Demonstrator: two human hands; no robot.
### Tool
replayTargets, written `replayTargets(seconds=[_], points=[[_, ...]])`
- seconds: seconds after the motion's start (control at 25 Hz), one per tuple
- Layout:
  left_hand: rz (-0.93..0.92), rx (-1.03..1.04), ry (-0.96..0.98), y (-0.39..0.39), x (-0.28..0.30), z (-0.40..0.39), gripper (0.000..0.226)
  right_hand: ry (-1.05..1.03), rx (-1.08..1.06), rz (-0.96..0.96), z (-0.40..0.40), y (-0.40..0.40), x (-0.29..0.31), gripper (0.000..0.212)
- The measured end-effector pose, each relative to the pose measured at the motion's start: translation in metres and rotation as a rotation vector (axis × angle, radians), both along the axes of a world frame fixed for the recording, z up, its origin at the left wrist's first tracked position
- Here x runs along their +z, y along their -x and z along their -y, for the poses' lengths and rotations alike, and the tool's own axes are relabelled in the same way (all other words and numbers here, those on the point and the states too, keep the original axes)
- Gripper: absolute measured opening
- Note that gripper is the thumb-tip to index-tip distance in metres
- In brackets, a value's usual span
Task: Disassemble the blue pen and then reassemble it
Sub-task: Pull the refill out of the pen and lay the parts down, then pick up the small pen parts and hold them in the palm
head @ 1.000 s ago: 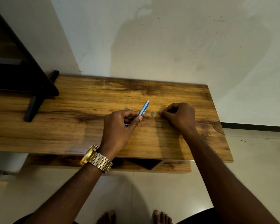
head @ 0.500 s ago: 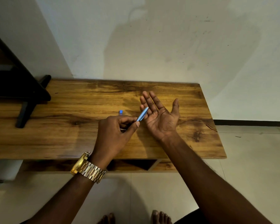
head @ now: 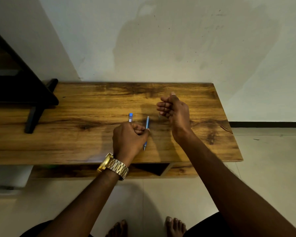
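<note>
Two hands over bench (head: 75, 146) | left hand (head: 129, 140) clenched on blue pen barrel (head: 146, 124), tip pointed toward bench's near edge | right hand (head: 173, 110) raised, fingers curled, contents cannot be told | blue-capped piece (head: 130, 117) seen just beyond left knuckles | gold watch (head: 113, 165) worn on left wrist

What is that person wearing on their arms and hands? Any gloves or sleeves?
No gloves and no sleeves in view: both forearms are bare down to the hands. The left hand has a shiny gold watch with a chunky metal link band around its wrist. The right hand wears nothing, no watch or bracelet. No rings show on the fingers.
</note>
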State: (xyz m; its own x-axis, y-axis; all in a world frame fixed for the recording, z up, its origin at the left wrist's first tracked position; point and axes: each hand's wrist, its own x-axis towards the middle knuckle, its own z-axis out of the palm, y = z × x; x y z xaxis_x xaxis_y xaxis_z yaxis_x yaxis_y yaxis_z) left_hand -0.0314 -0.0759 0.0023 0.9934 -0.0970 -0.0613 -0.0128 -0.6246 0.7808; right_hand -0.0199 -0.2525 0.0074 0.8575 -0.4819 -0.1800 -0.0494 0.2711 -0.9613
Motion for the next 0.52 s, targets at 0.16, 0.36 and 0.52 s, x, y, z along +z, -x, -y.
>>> replayTargets(seconds=[0.16,0.36,0.52], points=[[0.052,-0.016,-0.028,-0.004,-0.002,0.009,0.017,-0.058,-0.093,0.043,0.035,0.001,-0.003,0.046],[0.062,-0.022,-0.029,-0.009,-0.004,0.009,0.026,-0.319,-0.228,-0.003,0.061,0.005,-0.004,0.051],[0.118,-0.047,-0.052,-0.009,-0.003,0.003,0.029,-0.486,-0.313,-0.024,0.069,0.005,-0.001,0.054]])
